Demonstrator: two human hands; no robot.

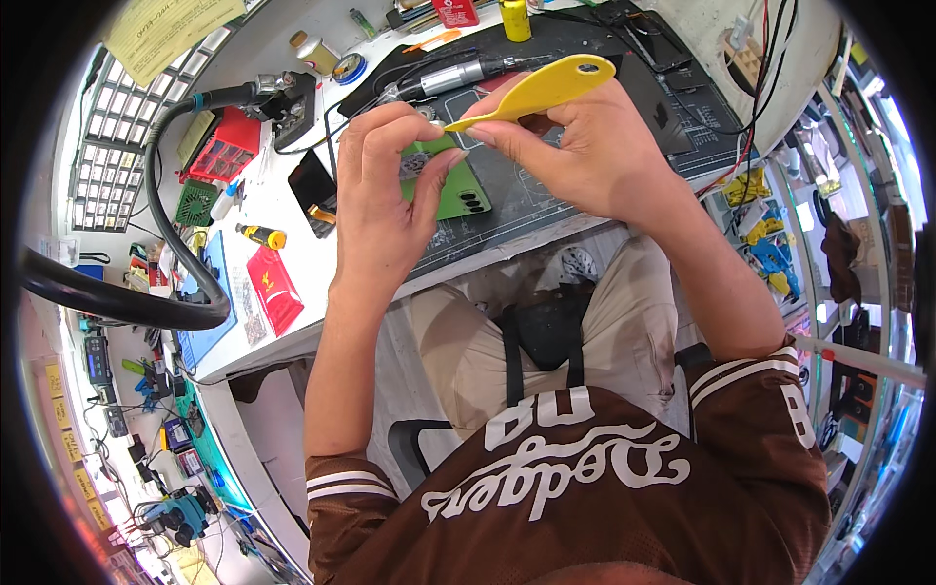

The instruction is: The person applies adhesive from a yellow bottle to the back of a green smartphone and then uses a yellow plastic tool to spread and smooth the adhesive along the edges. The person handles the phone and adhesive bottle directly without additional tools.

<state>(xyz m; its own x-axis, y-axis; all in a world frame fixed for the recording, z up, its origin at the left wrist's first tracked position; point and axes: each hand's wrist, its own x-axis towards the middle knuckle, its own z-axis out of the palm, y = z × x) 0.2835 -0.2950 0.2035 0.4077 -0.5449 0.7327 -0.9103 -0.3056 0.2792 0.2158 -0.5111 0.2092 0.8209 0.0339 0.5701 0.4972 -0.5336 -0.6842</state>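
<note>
My right hand (595, 146) pinches a yellow plastic pry tool (561, 88) between thumb and fingers, its broad end with a hole pointing up and right. The tool's narrow tip reaches my left hand (385, 185), beside the curled forefinger. My left thumb stands apart from that forefinger, and nothing else shows between them. Below both hands, a green phone (458, 192) lies on the dark work mat (526, 210), its camera lenses at the right corner. My left hand hides part of the phone.
A black phone (312, 185) lies left of my left hand. A silver rotary tool (444, 80) and a yellow bottle (516, 21) are behind. A thick black flexible arm (127, 292) curves in from the left. A red packet (274, 290) lies near the table's front edge.
</note>
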